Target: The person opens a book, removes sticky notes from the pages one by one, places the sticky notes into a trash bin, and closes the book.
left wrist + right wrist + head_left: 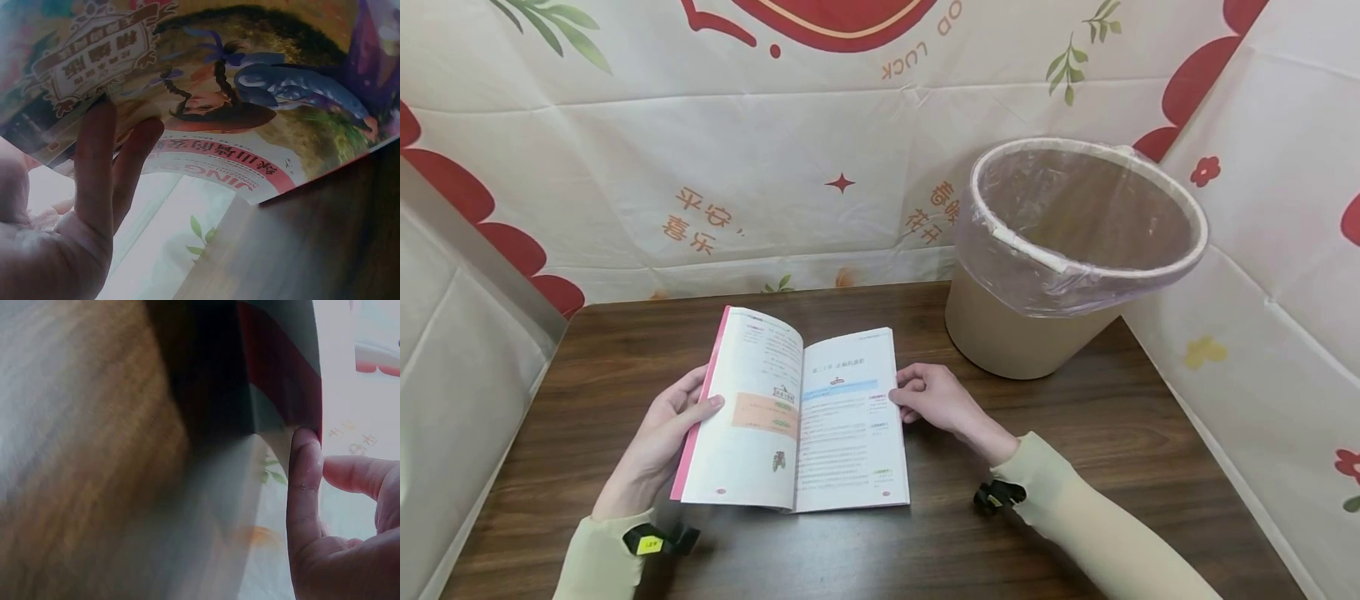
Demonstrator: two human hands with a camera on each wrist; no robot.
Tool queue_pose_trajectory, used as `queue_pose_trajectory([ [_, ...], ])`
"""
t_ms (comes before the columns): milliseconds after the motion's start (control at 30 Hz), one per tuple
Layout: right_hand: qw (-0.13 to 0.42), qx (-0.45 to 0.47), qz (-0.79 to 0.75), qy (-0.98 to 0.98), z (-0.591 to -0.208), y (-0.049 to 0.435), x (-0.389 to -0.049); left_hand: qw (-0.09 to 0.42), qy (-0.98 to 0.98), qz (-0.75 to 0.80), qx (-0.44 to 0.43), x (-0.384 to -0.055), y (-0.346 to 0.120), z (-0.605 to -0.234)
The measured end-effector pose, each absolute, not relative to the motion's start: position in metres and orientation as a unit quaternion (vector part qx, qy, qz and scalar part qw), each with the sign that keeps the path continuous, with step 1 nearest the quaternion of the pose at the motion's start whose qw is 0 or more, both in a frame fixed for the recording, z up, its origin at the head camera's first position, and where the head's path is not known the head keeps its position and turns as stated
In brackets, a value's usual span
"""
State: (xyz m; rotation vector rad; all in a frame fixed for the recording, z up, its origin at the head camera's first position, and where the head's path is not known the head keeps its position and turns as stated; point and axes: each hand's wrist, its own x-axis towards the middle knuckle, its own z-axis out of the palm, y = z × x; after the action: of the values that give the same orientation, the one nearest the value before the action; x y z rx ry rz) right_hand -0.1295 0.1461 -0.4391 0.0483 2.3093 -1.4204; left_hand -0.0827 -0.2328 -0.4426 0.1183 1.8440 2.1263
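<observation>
A paperback book lies spread between both hands, its printed pages facing up and its spine toward the middle. My left hand grips the left edge, thumb on the page and fingers behind the pink-edged cover. In the left wrist view the illustrated cover shows a figure with braids, with fingers against it from below. My right hand pinches the right edge between thumb and fingers. The right wrist view shows a fingertip behind the book's edge and the thumb close in front.
A beige bin lined with a clear plastic bag stands at the back right of the dark wooden table. White cloth with red and leafy prints hangs behind the table and along the sides.
</observation>
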Motion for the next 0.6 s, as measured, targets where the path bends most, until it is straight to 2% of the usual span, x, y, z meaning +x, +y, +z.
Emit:
queue_pose_trajectory([
  [267,0.196,0.004,-0.532,0.824,-0.419,0.152,-0.131,0.162,0.654,0.738,0.038,-0.084,-0.227,-0.448],
  [600,0.179,-0.031,-0.547,0.817,-0.399,0.129,-0.130,0.157,0.670,0.725,0.024,-0.083,-0.229,-0.450],
])
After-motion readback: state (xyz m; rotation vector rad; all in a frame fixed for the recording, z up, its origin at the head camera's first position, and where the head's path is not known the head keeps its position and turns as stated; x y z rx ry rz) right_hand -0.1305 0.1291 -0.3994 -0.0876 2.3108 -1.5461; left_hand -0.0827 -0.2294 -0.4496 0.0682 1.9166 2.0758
